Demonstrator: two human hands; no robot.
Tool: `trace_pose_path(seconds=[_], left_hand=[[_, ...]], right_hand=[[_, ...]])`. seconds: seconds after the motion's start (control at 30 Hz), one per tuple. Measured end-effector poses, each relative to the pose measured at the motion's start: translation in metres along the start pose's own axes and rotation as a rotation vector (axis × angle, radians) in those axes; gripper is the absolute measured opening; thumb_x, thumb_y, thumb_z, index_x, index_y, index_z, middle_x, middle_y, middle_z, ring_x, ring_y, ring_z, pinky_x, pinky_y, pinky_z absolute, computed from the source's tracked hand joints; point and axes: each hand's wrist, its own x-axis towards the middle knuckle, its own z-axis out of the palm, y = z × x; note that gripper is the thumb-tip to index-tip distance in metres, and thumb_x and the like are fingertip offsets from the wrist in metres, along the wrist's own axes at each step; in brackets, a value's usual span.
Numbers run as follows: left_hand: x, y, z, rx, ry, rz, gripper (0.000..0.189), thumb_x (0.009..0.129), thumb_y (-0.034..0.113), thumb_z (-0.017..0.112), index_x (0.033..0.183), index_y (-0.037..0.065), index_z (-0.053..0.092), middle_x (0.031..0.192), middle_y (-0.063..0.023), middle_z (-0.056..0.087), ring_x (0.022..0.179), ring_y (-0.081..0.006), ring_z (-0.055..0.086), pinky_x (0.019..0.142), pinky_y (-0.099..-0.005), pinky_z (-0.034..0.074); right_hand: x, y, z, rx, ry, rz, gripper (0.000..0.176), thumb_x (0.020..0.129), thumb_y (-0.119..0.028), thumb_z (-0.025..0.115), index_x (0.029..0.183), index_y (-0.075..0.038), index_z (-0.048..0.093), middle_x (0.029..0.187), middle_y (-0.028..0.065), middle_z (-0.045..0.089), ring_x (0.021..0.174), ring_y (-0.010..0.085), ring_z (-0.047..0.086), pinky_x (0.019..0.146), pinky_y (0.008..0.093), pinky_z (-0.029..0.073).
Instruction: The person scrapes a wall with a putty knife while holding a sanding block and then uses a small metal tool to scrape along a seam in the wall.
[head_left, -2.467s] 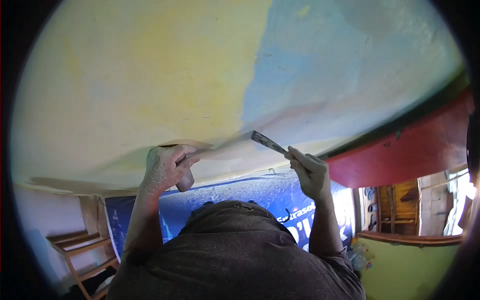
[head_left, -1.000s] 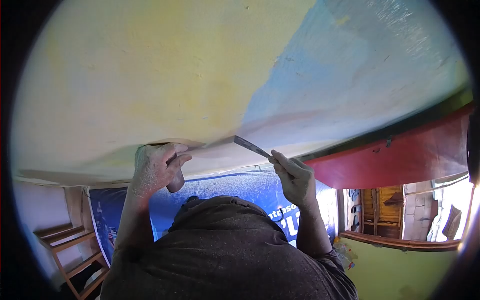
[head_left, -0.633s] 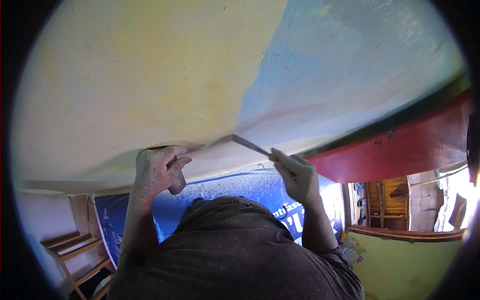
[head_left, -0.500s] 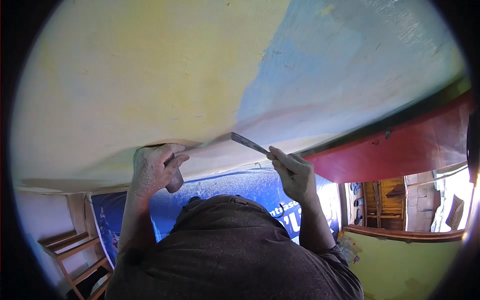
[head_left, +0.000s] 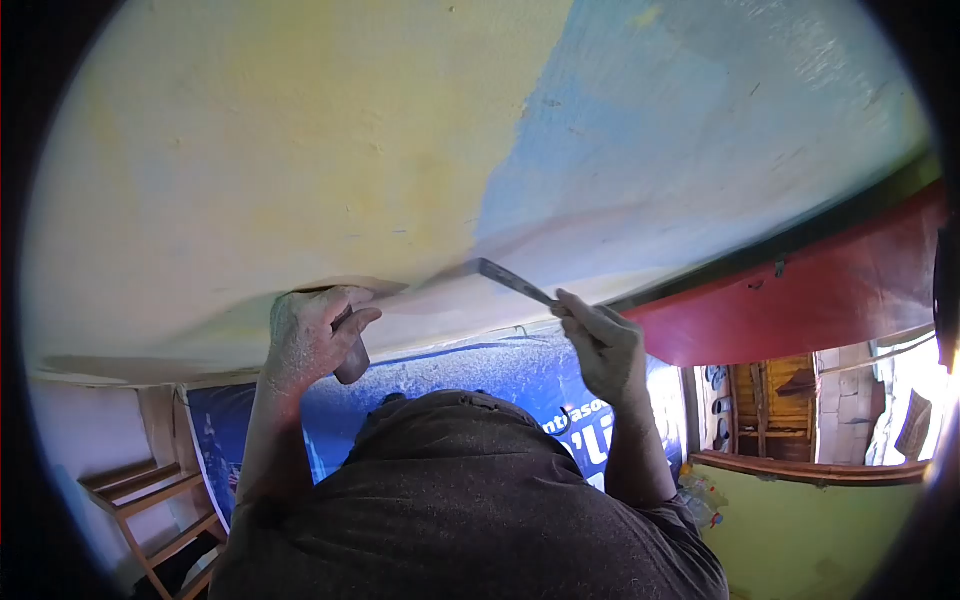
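My left hand (head_left: 318, 335), coated in pale dust, is closed around a tool with a dark brown handle (head_left: 352, 362). The handle's rounded end points down, and its upper part is hidden at the painted wall (head_left: 400, 130). Between thumb and fingers, my right hand (head_left: 605, 345) pinches a narrow, flat grey scraper (head_left: 515, 282). Its tip reaches up and left, close to the wall where yellow paint meets blue. Faint shadows of both tools fall across the surface.
Behind my body hangs a blue printed banner (head_left: 430, 370). A wooden ladder (head_left: 150, 510) stands at lower left. To the right are a red panel (head_left: 800, 285), a green half-wall (head_left: 820, 520) with a wooden ledge (head_left: 800, 468), and clear plastic bottles (head_left: 702, 497).
My right hand and the scraper have shifted to the right, with the scraper tip slightly higher. My left hand has stayed nearly in place.
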Motion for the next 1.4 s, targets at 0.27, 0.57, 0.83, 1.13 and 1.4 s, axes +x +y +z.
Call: trace_pose_path(seconds=[0.27,0.57,0.83,1.13,1.4], left_hand=[[-0.001,0.0,0.005,-0.005,0.071,0.048,0.028,0.093,0.033,0.088,0.108,0.01,0.083,0.093,-0.0123,0.082,0.08,-0.0293,0.079,0.076,-0.0395,0.06],[-0.001,0.0,0.006,0.006,0.065,0.045,0.027,0.094,0.037,0.085,0.106,0.013,0.082,0.091,-0.0101,0.082,0.08,-0.0318,0.078,0.074,-0.042,0.059],[-0.001,0.003,0.004,-0.014,0.052,0.003,0.026,0.092,0.034,0.087,0.106,0.012,0.083,0.085,-0.0106,0.08,0.077,-0.0323,0.077,0.073,-0.0425,0.058],[0.0,0.001,0.007,0.008,0.084,0.049,0.026,0.091,0.033,0.088,0.105,0.012,0.083,0.084,-0.0117,0.079,0.074,-0.0313,0.076,0.071,-0.0417,0.058],[-0.001,0.001,0.008,-0.01,0.095,0.066,0.026,0.091,0.032,0.088,0.105,0.011,0.083,0.082,-0.0129,0.078,0.073,-0.0318,0.075,0.071,-0.041,0.058]], right_hand=[[-0.002,0.005,0.001,0.021,0.017,-0.04,0.033,0.103,-0.007,0.076,0.136,-0.005,0.079,0.105,0.0134,0.084,0.08,0.0221,0.079,0.07,0.035,0.06],[0.0,-0.007,0.013,0.047,-0.008,-0.036,0.035,0.102,-0.005,0.076,0.136,-0.006,0.079,0.105,0.0122,0.085,0.081,0.022,0.08,0.069,0.0368,0.062],[-0.004,-0.014,0.011,0.041,0.012,0.027,0.032,0.104,-0.007,0.075,0.135,-0.004,0.078,0.108,0.0167,0.084,0.094,0.0258,0.083,0.079,0.0359,0.063],[-0.003,-0.018,0.006,0.099,-0.019,0.082,0.032,0.104,-0.004,0.073,0.135,0.0,0.077,0.111,0.0162,0.084,0.098,0.0237,0.083,0.083,0.034,0.063],[-0.005,-0.023,0.006,0.124,-0.012,0.049,0.035,0.103,0.001,0.072,0.138,0.003,0.075,0.115,0.0203,0.083,0.1,0.0204,0.08,0.085,0.031,0.063]])
